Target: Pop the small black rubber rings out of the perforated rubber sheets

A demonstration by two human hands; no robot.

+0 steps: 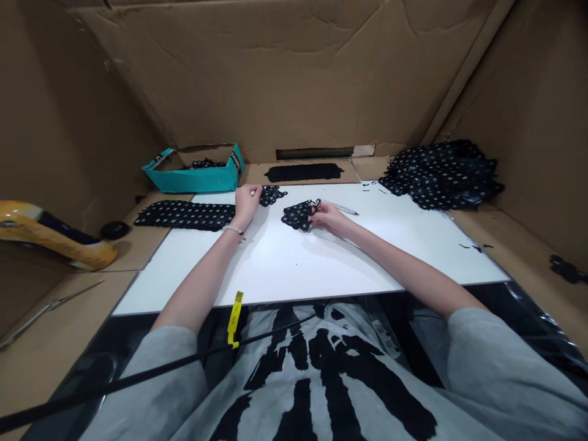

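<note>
Grey cloth of a shirt (316,383), splashed with bold black print, lay nearest, crossed by a thin black cable (174,365) bearing a flat yellow tag (234,320). Far left, a glossy, curved yellow-and-dark object (68,242) rested on brown cardboard (55,361) above a slim metal tool (50,306); a smooth black rounded object (114,230) sat just beside it. Next came a long black strip (184,214), patterned with rows of pale dots and wavy-edged, reaching from the cardboard onto the smooth white counter (285,263). Behind it stood an open teal box (195,180) with dark dotted material inside. The left grip (247,205), a pale bracelet (233,230) at its wrist, had fingers curled together beside a small dotted scrap (272,195); whether they pinched its edge I could not tell. The right grip (331,219) pinched the right side of a black dotted piece (294,215), which was lacy, irregular and scallop-edged, around the middle of the counter. Beyond lay a flat black bundle (304,172) with a ribbed look. A slender pale pen (344,209) lay by the right fingers. Farther right, a crumpled dotted heap (441,174) spread against the cardboard wall (294,92).
</note>
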